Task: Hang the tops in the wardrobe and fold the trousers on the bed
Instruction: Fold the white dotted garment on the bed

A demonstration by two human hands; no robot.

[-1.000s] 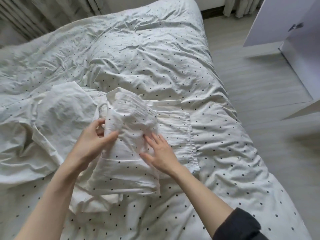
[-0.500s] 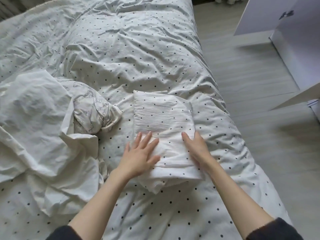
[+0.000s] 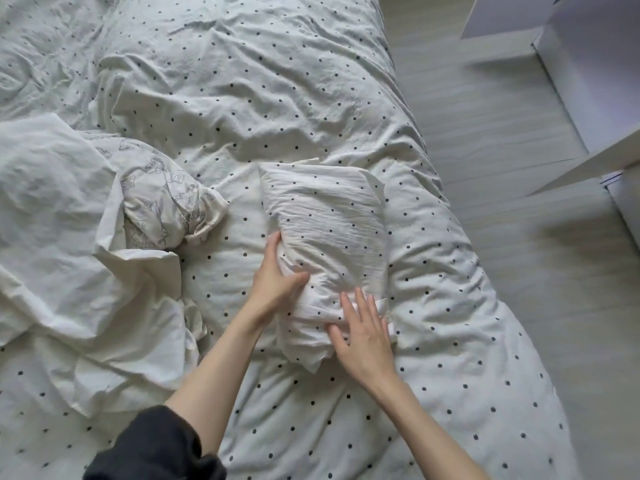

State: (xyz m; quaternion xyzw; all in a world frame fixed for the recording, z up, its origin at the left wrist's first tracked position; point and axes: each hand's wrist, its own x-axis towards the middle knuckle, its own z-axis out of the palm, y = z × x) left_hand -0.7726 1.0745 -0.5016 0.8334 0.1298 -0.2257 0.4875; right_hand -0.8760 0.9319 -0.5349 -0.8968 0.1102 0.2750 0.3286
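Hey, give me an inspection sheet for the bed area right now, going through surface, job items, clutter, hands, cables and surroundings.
Surface: bed under a wrinkled dotted duvet.
Job's things: folded dotted trousers lying flat on the duvet.
Clutter: plain white garment heaped at left; printed garment bunched beside it.
Hands: left hand grips the trousers' left edge, thumb on top; right hand lies flat on their near end, fingers straight.
Cables: nothing seen.
Surroundings: pale plank floor right of the bed; white wardrobe at upper right.
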